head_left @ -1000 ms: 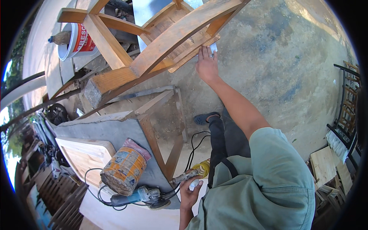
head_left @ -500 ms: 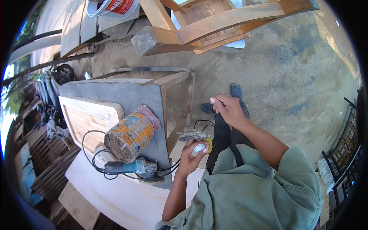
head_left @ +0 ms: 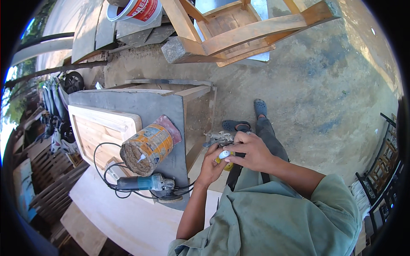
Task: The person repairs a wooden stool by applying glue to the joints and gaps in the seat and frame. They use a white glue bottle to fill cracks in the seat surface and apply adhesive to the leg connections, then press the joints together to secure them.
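Observation:
My left hand [head_left: 211, 168] is closed around a small white bottle [head_left: 225, 154], held upright at waist height. My right hand [head_left: 252, 151] is over it with fingers curled at the bottle's top. Just beyond them is a metal air tool [head_left: 218, 138], possibly a spray gun, with a yellow coiled hose partly hidden under my hands. To the left, a blue angle grinder [head_left: 145, 184] lies with its cords beside a dirty orange-labelled can [head_left: 147, 149] with a red pad [head_left: 168, 126] on a grey bench top [head_left: 162, 104]. A pale wooden panel [head_left: 98, 128] lies there too.
An upturned wooden chair [head_left: 256, 25] sits at the top, by a white bucket [head_left: 128, 13]. A white board [head_left: 106, 209] runs below the bench. Black metal frames [head_left: 373, 179] line the right edge. Concrete floor [head_left: 320, 85] lies beyond my feet.
My right hand has left the chair and come down to the bottle in my left hand. The chair now appears higher in the view.

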`<state>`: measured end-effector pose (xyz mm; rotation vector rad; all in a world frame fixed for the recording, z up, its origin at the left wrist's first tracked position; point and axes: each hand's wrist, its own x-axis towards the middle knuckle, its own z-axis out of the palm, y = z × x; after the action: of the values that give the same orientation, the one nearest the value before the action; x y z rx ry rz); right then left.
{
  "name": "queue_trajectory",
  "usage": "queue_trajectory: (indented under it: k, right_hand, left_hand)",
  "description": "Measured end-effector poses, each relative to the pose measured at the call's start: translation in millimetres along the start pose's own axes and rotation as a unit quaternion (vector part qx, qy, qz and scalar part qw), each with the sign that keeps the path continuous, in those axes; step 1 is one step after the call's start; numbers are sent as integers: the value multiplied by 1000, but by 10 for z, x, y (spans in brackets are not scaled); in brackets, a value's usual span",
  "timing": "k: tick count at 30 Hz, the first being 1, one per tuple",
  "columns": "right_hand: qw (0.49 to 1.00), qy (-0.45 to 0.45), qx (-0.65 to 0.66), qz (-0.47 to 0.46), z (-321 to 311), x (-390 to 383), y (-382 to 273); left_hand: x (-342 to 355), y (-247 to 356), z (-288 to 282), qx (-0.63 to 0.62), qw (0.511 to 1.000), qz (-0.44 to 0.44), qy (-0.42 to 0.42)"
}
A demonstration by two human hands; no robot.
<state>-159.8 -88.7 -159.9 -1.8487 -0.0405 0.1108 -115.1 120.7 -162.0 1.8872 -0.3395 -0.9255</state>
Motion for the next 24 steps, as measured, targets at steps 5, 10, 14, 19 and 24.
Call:
queue_trajectory:
  k: [5,10,14,19,24]
  right_hand:
    - [997,0,74,5,-37,28,-12]
    - [962,96,249,54,-337,172,223]
    - [896,268,310,172,-615,556,1146]
    - [883,370,178,227,-713,902,2585]
    - [858,428,132,252,-636,1164,3071]
  left_hand:
    - [46,-1,-14,18,1000,16,8]
    - [53,37,-26,38,998,-39,36]
    - [-42,-47,-23,22,996,-75,52]
    - [-122,-163,28,10,993,-102,59]
    - [-166,-199,60,22,991,-118,56]
